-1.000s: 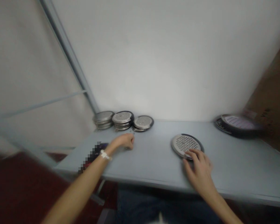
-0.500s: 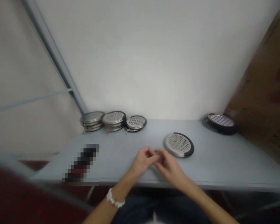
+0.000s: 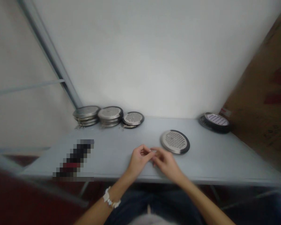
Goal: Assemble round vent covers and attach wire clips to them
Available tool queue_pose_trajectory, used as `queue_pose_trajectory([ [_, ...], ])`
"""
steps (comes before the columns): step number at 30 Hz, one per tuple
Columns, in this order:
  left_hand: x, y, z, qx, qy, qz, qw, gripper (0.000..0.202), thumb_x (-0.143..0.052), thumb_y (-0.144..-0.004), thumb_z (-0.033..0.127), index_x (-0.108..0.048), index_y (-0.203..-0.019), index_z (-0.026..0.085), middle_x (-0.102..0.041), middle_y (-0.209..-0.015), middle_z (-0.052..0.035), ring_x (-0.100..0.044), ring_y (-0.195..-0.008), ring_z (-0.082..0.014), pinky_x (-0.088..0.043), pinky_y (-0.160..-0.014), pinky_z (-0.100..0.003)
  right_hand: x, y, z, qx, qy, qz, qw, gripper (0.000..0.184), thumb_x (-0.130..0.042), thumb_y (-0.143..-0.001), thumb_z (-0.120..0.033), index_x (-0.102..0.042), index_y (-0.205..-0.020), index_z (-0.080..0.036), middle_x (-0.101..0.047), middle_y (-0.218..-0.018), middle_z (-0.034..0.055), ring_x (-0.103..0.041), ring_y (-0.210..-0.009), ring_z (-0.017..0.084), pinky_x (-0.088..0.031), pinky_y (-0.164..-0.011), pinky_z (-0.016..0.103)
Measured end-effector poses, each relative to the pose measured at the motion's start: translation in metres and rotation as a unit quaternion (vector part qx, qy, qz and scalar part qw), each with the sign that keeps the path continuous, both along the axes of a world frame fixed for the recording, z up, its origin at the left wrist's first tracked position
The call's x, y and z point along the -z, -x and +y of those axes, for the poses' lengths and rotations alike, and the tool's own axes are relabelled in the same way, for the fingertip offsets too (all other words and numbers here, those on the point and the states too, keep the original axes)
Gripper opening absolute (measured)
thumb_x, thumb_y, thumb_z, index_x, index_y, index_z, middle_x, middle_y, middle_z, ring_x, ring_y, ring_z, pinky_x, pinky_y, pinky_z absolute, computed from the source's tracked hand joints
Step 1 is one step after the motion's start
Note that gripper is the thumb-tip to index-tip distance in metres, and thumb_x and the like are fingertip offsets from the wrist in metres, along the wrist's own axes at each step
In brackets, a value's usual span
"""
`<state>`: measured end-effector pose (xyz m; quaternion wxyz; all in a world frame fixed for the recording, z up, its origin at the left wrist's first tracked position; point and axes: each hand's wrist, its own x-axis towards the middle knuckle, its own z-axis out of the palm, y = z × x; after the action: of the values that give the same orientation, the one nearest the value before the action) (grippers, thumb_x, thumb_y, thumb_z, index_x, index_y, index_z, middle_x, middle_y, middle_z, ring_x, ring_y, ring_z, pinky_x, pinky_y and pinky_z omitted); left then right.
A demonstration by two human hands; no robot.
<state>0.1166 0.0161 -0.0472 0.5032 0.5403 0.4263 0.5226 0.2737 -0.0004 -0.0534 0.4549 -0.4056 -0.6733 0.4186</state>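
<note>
My left hand (image 3: 140,157) and my right hand (image 3: 165,162) meet fingertip to fingertip above the front of the grey table. Both have their fingers curled into a pinch. Whatever lies between the fingertips, if anything, is too small to make out. Just beyond my right hand lies a round metal grater (image 3: 174,142), flat on the table, with many holes and a black edge along its right side. Neither hand touches it.
Along the back left stand a stack of round metal pieces (image 3: 86,111), a stack of graters (image 3: 110,113) and a smaller grater pile (image 3: 133,118). Slotted round graters (image 3: 216,120) lie back right, by a cardboard box (image 3: 259,103). A pixelated dark item (image 3: 76,159) lies left.
The view has shifted slightly, so everything sits a little further left and higher. My fingertips stay together, with small finger movements. The graters stay where they lay on the table.
</note>
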Motion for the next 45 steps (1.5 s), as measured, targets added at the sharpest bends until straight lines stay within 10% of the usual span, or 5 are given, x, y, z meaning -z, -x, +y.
queue_pose_trajectory([
  [21, -0.003, 0.019, -0.022, 0.127, 0.042, 0.034, 0.99, 0.028, -0.076, -0.08, 0.04, -0.07, -0.083, 0.013, -0.069, -0.064, -0.0027, -0.058, -0.053, -0.0123, -0.047, -0.055, -0.024, -0.013, -0.009, -0.017, 0.013, 0.061, 0.034, 0.998, 0.035, -0.075, -0.081, -0.051, -0.075, -0.092, -0.018, -0.07, -0.071, 0.0022, -0.062, -0.064, 0.017, -0.048, -0.059, 0.027],
  [32, -0.004, 0.012, -0.034, -0.01, -0.094, 0.179, 0.979, 0.013, -0.064, -0.088, 0.029, -0.072, -0.091, 0.019, -0.074, -0.082, -0.0062, -0.068, -0.076, -0.0201, -0.052, -0.073, -0.029, -0.008, -0.009, -0.013, 0.116, 0.028, 0.04, 0.992, 0.037, -0.07, -0.083, -0.055, -0.067, -0.08, -0.018, -0.067, -0.067, 0.0028, -0.06, -0.062, 0.017, -0.048, -0.06, 0.028],
  [35, 0.015, 0.018, -0.065, -0.05, -0.171, 0.211, 0.961, 0.013, -0.063, -0.088, 0.031, -0.072, -0.086, 0.021, -0.07, -0.076, -0.0075, -0.063, -0.071, -0.0217, -0.051, -0.072, -0.033, -0.009, -0.011, -0.009, 0.126, 0.033, 0.085, 0.988, 0.037, -0.067, -0.086, -0.055, -0.062, -0.081, -0.02, -0.069, -0.072, 0.0036, -0.063, -0.067, 0.018, -0.051, -0.064, 0.029],
  [39, 0.059, 0.021, -0.099, 0.28, -0.236, 0.376, 0.851, 0.019, -0.056, -0.088, 0.018, -0.074, -0.09, 0.023, -0.07, -0.073, -0.0095, -0.065, -0.07, -0.0243, -0.053, -0.078, -0.038, -0.007, -0.01, -0.005, 0.108, 0.058, 0.148, 0.981, 0.038, -0.066, -0.086, -0.058, -0.057, -0.087, -0.021, -0.069, -0.072, 0.0024, -0.065, -0.064, 0.017, -0.053, -0.06, 0.028],
  [45, 0.101, 0.025, -0.077, 0.308, -0.12, 0.46, 0.824, 0.04, -0.049, -0.08, 0.001, -0.072, -0.105, 0.022, -0.075, -0.107, -0.0065, -0.067, -0.103, -0.0219, -0.051, -0.095, -0.031, -0.008, -0.01, -0.01, 0.098, 0.07, 0.098, 0.988, 0.035, -0.067, -0.085, -0.053, -0.067, -0.092, -0.018, -0.067, -0.066, 0.0003, -0.059, -0.054, 0.014, -0.05, -0.054, 0.026],
])
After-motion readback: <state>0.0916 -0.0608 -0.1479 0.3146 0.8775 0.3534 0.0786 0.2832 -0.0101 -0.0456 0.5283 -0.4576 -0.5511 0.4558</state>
